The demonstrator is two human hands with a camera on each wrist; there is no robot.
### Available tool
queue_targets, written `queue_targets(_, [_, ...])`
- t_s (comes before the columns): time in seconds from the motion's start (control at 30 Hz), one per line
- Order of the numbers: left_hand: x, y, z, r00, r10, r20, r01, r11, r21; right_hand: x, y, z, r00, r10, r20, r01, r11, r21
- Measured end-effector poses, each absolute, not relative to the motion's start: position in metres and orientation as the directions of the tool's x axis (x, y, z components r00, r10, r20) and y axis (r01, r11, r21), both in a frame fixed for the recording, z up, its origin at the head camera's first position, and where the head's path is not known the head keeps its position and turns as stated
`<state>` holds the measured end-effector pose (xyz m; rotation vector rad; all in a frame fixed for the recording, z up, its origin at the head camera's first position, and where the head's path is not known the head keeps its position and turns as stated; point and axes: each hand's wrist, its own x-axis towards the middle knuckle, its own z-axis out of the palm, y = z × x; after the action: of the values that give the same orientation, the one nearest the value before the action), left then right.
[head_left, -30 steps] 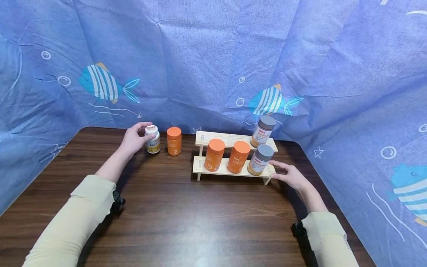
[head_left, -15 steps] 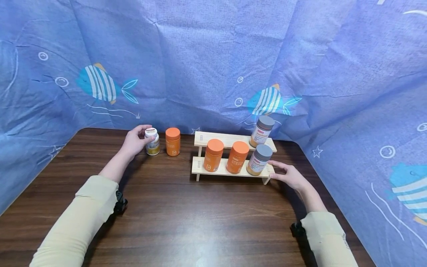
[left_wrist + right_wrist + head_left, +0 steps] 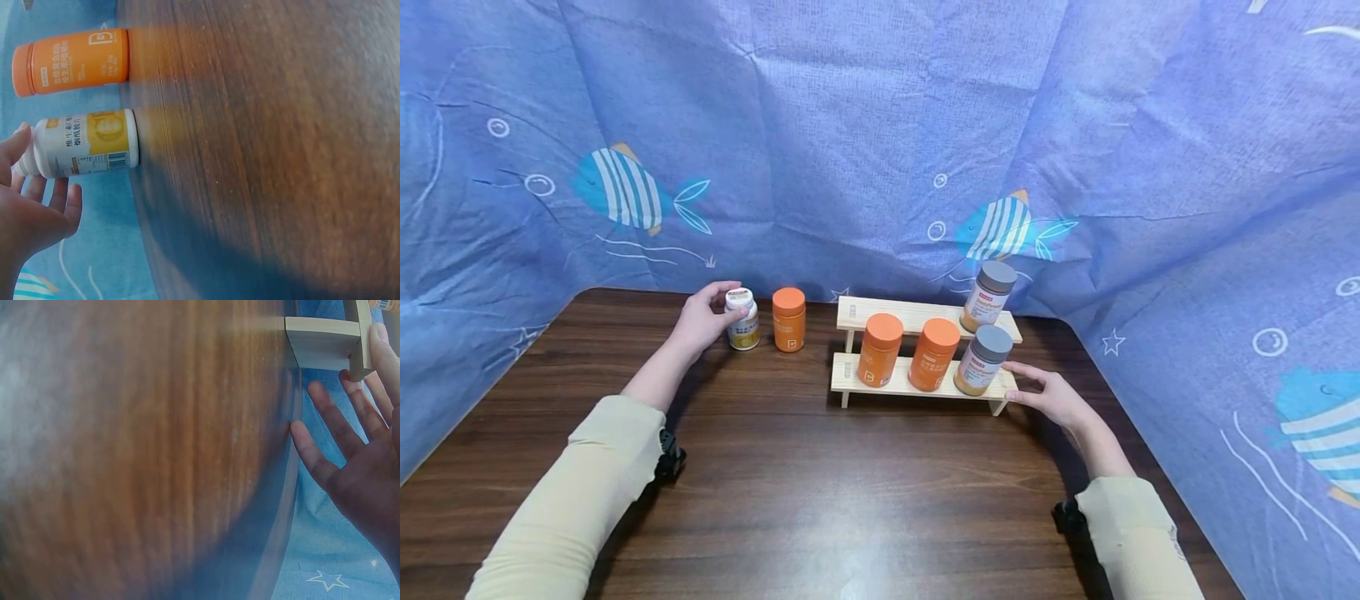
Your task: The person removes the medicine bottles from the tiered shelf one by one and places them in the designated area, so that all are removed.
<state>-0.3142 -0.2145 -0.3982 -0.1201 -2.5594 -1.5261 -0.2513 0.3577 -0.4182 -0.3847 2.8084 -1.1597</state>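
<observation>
My left hand [image 3: 698, 319] holds a white pill bottle [image 3: 744, 329] by its cap and neck, thumb on the near side and fingers behind. The bottle [image 3: 90, 144] has a yellow-and-white label and stands upright on the table. Just right of it is an orange jar [image 3: 789, 321] with an orange lid. At the right end of a two-tier wooden shelf [image 3: 895, 317], my right hand [image 3: 1056, 396] holds the lower board between thumb and index finger. Its other fingers [image 3: 334, 419] spread out below the board. A grey-lidded jar [image 3: 981, 362] stands close to this hand.
Two more orange jars [image 3: 881, 350] share the lower tier with the grey-lidded jar. Another grey-lidded jar [image 3: 988, 297] stands at the right of the upper tier. A blue fish-patterned cloth [image 3: 850, 150] hangs behind and beside the dark wooden table [image 3: 820, 483].
The camera view shifted slightly between the first two frames. Both hands, the bottle and the jars otherwise keep their places.
</observation>
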Motion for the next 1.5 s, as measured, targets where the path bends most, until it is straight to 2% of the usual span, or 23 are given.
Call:
queue_targets(0.43, [-0.307, -0.214, -0.382, -0.985, 0.052, 0.167, 0.172, 0.468, 0.867, -0.250, 0.355, -0.420, -0.964, -0.266, 0.021, -0.202, 0.675, -0.710])
queue_targets(1.13, [-0.297, -0.206, -0.331, -0.971, 0.086, 0.223, 0.235, 0.516, 0.824, -0.251, 0.357, -0.417, -0.962, -0.272, 0.031, -0.211, 0.666, -0.715])
queue_targets(1.5, [-0.288, -0.188, -0.302, -0.982, 0.082, 0.168, 0.187, 0.463, 0.866, -0.250, 0.357, -0.417, -0.963, -0.268, 0.029, -0.208, 0.669, -0.713])
